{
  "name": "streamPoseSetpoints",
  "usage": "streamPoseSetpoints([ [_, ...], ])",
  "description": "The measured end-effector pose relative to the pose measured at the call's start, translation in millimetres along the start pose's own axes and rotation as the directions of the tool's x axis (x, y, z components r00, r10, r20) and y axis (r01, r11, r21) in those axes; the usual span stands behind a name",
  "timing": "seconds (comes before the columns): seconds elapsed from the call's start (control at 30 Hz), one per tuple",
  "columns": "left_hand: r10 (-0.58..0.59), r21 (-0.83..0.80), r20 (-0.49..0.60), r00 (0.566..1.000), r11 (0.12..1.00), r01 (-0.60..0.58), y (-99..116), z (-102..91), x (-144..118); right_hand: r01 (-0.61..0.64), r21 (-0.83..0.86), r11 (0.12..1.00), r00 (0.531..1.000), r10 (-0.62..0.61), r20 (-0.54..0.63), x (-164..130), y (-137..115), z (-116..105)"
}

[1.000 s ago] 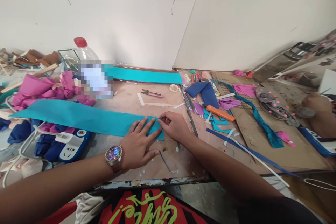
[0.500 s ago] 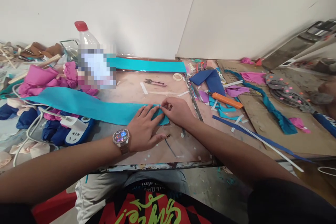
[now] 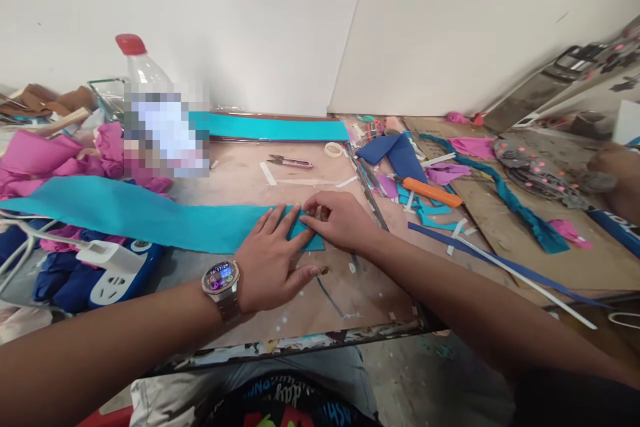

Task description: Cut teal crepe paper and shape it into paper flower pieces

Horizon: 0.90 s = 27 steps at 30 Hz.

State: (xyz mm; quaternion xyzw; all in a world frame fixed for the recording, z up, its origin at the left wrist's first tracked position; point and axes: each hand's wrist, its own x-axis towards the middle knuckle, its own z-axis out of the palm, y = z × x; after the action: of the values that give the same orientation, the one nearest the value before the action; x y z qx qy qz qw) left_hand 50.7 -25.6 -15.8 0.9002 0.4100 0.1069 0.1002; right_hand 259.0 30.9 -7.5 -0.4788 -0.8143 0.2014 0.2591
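Teal felt strip (image 3: pixel 150 217), frame centre: left hand (image 3: pixel 270 263) flat, pinning it; right hand (image 3: pixel 340 220) pinching the folded corner. Crease firmly, edges aligned.

Long teal fabric strip (image 3: pixel 140 213) lying flat across the worktable, running leftward off the edge of view — its right end folding into a point, lying pinned under fingers.

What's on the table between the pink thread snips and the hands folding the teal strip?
In the head view, a white paper strip lies between thread snips and right hand; otherwise bare table.
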Motion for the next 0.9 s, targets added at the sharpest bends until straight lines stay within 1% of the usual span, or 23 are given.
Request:
streamPoseSetpoints([
  [0.13, 0.009, -0.007, -0.014, 1.0, 1.0, -0.009, -1.4, 1.6, -0.1, 0.045, 0.079, 0.996, 0.999, -0.046, 0.018, -3.6, -0.1, -7.3],
  [0.23, 0.012, -0.016, -0.026, 1.0, 1.0, -0.012, -2.2, 2.4, 0.1, 0.071, 0.111, 0.991, 0.997, -0.073, 0.02, -2.8, 2.5, -6.9],
  [0.43, 0.004, -0.024, -0.015, 1.0, 1.0, -0.005, -2.4, 2.3, 0.7, 0.083, 0.1, 0.992, 0.996, -0.086, 0.027, -0.1, 5.2, -3.5],
  [0.57, 0.003, -0.024, -0.009, 1.0, 1.0, -0.003, -2.6, 2.0, 1.0, 0.162, 0.037, 0.986, 0.986, -0.163, 0.033, -2.1, 6.4, -5.2],
  [0.73, -0.001, -0.018, -0.005, 1.0, 1.0, 0.001, -2.8, 2.5, 0.7, 0.197, 0.006, 0.98, 0.974, -0.196, 0.115, -4.7, 7.0, -8.2],
  [0.9, -0.003, -0.028, -0.019, 1.0, 1.0, 0.002, -2.8, 2.8, 0.5, 0.27, -0.013, 0.963, 0.959, -0.268, 0.089, -3.1, 8.1, -11.3],
])
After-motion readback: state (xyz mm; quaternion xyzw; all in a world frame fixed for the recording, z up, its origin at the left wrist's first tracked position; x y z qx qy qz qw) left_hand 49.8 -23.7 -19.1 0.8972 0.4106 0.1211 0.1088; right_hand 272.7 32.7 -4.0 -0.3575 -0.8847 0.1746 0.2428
